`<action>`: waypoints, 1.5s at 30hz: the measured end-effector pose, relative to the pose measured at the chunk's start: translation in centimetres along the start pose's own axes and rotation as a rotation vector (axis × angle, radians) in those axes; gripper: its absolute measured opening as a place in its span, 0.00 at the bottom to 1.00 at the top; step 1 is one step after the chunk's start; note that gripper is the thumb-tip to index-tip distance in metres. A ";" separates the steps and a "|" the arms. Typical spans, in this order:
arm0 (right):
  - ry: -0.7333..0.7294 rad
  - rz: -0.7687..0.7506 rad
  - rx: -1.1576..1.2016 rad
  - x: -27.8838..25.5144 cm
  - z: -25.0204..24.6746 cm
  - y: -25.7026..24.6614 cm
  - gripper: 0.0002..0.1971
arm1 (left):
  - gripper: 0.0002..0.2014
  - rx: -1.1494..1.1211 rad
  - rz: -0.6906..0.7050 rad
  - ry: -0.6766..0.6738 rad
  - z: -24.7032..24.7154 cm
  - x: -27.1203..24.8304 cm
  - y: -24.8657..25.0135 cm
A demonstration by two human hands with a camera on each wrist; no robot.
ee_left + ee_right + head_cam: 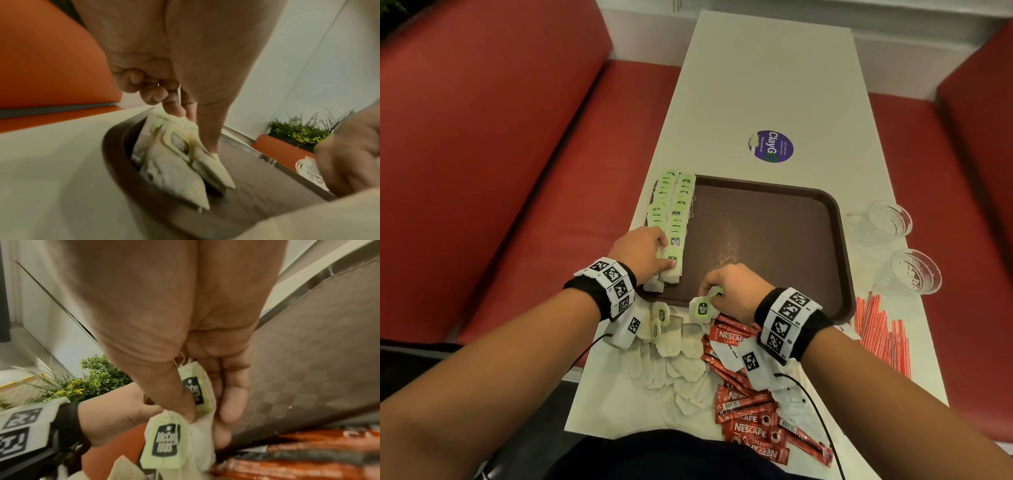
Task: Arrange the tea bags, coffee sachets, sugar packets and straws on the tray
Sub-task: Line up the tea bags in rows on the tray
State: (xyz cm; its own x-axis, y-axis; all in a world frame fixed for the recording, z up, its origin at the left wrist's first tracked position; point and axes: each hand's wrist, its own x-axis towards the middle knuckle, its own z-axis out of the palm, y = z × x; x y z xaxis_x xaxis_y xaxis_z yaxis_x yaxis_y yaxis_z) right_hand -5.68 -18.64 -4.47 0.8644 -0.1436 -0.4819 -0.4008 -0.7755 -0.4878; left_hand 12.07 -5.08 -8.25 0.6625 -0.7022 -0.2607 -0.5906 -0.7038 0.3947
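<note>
Left hand (642,251) sits at the near-left corner of the brown tray (839,219), fingers (174,108) curled round the near end of the tea bag row (673,219) along the tray's left edge. Right hand (734,286) at the tray's near rim pinches tea bags (195,402), tags dangling. Loose tea bags (674,359), coffee sachets (750,411) on near tabletop (756,85); straws (881,332) right.

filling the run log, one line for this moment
left hand: holds tea bag row | right hand: pinches tea bags | tray: mostly bare
</note>
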 end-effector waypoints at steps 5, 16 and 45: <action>0.007 -0.007 0.014 0.2 0.1 0.0 0.14 | 0.20 0.142 0.161 -0.142 0.0 -0.3 0.6; -0.009 -0.006 0.004 0.4 0.5 -0.1 0.13 | 0.21 0.351 0.142 -0.162 -0.4 -0.2 1.4; 0.209 0.090 0.145 0.5 -0.9 1.3 0.14 | 0.04 -0.180 0.180 -0.164 -1.9 -2.3 0.9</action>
State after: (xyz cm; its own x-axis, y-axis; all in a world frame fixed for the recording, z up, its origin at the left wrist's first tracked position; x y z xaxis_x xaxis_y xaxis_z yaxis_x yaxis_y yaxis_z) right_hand -5.53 -20.29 -4.72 0.8614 -0.3430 -0.3747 -0.5048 -0.6598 -0.5566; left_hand 10.87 -3.90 -5.56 0.4630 -0.8321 -0.3054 -0.5908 -0.5466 0.5934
